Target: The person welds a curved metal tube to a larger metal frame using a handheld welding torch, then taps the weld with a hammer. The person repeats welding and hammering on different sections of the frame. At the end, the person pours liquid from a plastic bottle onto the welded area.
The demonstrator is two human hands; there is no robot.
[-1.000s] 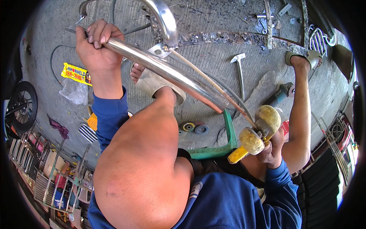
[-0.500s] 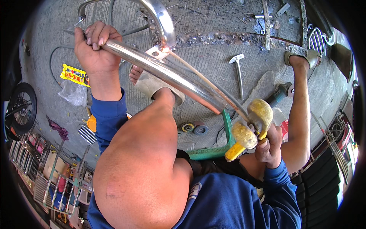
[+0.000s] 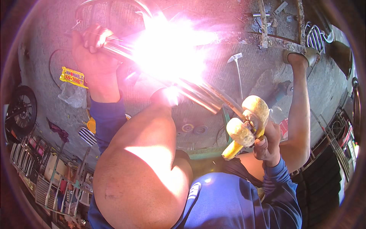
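Observation:
My left hand (image 3: 93, 49) is wrapped round the upper end of a shiny metal tube (image 3: 198, 100), which slants down to the right above my knee. My right hand (image 3: 268, 143) grips a welding electrode holder (image 3: 238, 131) with worn yellow, dusty jaws. A thin welding rod (image 3: 225, 99) runs from it up and left into a blinding white-pink welding arc (image 3: 171, 49). The glare hides the rod's tip, the tube's middle and the small metal plate there. Past my left hand, part of a curved metal tube (image 3: 79, 11) shows faintly.
On the concrete floor lie a chipping hammer (image 3: 235, 58), an angle grinder (image 3: 278, 93), a yellow packet (image 3: 72, 77) and a plastic bag (image 3: 73, 96). A rusty metal frame (image 3: 264, 26) lies at the far right. A wheel (image 3: 23, 110) and metal racks (image 3: 57, 187) stand at the left.
A bright arc has flared up at the rod's far end, washing out the joint and lighting my knee. My right hand and the holder have shifted slightly left; my left hand keeps its grip.

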